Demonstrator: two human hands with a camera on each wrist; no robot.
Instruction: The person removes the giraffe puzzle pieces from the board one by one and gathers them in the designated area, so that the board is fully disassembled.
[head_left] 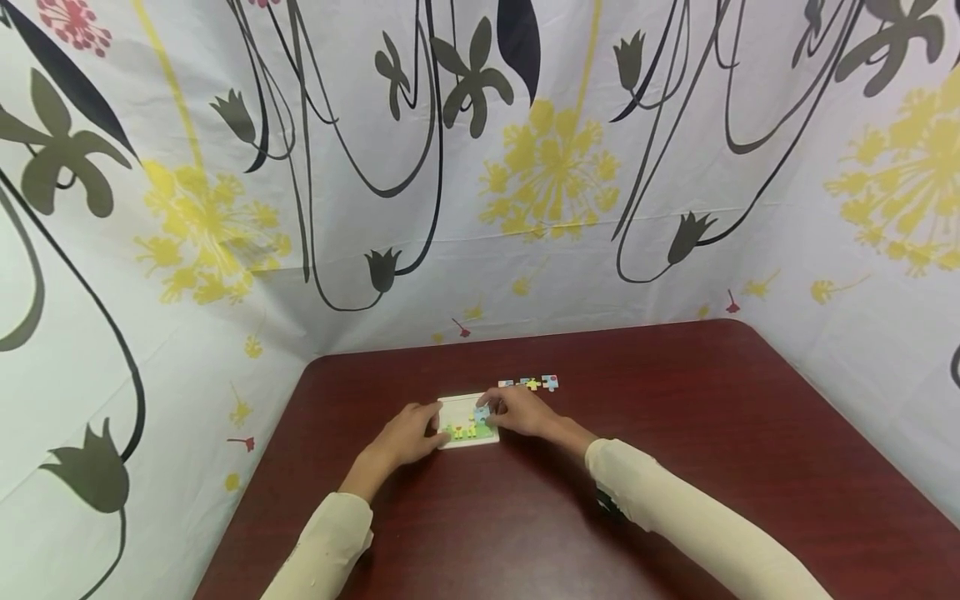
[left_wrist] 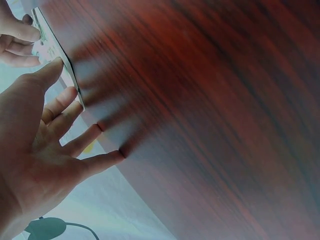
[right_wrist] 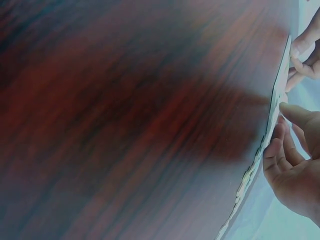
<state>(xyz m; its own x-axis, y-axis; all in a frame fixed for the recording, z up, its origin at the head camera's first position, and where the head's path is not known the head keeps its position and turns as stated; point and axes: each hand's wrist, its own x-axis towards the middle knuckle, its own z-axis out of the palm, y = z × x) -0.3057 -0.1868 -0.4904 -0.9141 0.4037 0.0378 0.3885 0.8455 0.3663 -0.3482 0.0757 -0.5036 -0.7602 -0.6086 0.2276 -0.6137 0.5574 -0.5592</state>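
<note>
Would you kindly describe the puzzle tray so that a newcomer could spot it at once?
On the dark red table, find the left hand and right hand. Between them lies the puzzle tray: a flat, white-rimmed rectangle, far bigger than the loose pieces beyond it.

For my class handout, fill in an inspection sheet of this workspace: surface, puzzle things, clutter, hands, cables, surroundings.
Surface: dark red-brown tabletop, wood-grained.
Puzzle things: white tray, partly filled along its near side; blue puzzle piece at its right side; loose pieces roughly in a row beyond, to the right.
Clutter: nothing seen.
Left hand: touches the tray's left side.
Right hand: holds the blue puzzle piece.
Cables: nothing seen.
Surroundings: floral-printed sheeting behind and at both sides.
</note>
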